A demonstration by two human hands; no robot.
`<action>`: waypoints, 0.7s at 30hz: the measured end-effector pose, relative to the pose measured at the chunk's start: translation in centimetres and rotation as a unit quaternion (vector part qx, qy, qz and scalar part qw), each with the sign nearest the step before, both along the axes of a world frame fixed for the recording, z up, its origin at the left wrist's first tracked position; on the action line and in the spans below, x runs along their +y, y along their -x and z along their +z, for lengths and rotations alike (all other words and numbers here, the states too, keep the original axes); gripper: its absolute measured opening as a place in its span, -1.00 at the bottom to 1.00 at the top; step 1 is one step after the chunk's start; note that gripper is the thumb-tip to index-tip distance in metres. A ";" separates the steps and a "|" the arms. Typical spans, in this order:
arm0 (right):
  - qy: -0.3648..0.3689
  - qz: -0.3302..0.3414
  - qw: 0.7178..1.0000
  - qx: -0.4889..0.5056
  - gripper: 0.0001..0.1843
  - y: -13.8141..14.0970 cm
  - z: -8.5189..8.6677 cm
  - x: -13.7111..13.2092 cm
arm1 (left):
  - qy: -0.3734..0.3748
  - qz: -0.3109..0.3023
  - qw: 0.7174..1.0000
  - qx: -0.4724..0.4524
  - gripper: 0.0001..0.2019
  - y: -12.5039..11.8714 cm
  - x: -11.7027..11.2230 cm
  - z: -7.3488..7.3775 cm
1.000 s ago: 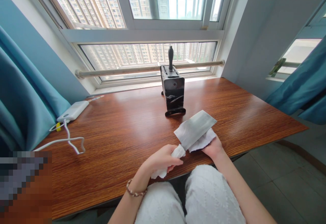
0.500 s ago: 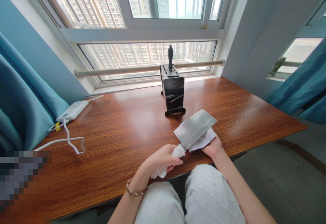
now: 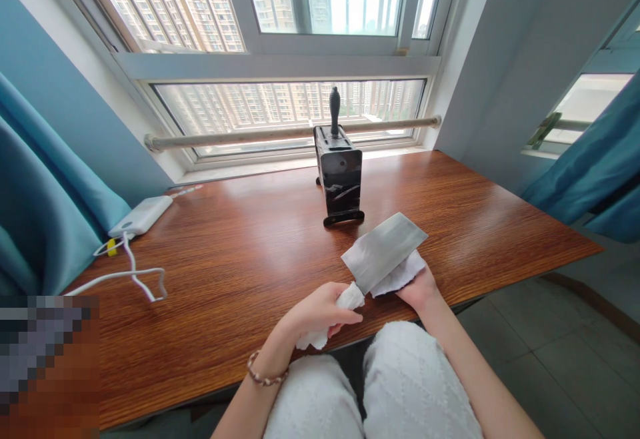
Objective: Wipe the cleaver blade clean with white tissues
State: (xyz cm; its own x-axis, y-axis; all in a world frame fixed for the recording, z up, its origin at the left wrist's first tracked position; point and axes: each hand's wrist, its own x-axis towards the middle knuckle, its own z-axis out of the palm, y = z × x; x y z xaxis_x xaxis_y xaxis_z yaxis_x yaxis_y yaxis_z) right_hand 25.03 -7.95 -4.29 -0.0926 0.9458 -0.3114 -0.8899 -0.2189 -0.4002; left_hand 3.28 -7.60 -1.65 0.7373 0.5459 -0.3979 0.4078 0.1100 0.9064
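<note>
My left hand [image 3: 320, 309] is wrapped round the handle of a cleaver [image 3: 385, 249], with a crumpled white tissue [image 3: 351, 297] between palm and handle. The broad metal blade points away to the upper right, its flat side up. Beneath the blade, my right hand [image 3: 419, 286] holds a white cloth or paper [image 3: 400, 274] against the underside; most of its fingers are hidden by the blade and the cloth. Beyond the blade, a black knife block [image 3: 341, 182] stands upright on the wooden table [image 3: 240, 259], one dark handle sticking up out of its top.
A white power bank [image 3: 143, 216] with a white cable [image 3: 135, 269] lies on the table's left side. Blue curtains [image 3: 45, 186] hang at the left. Behind the table runs a window with a pipe [image 3: 240, 138] across it. My knees are under the near edge.
The cleaver has shifted very slightly up and to the right. My left thumb has stretched out a little; otherwise both hands hold nearly the same places.
</note>
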 end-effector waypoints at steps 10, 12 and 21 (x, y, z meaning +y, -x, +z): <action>-0.044 -0.006 0.997 -0.070 -0.67 0.0 -0.2 0.0 | 0.012 -0.001 1.000 -0.010 -0.79 0.0 0.0 0.1; -0.044 -0.004 0.997 -0.069 -0.67 -0.1 -0.2 0.0 | 0.012 -0.001 1.000 -0.011 -0.81 0.0 0.0 0.2; -0.042 0.004 0.997 -0.069 -0.66 0.0 0.0 0.0 | 0.013 -0.002 1.000 0.002 -0.79 -0.1 0.0 0.2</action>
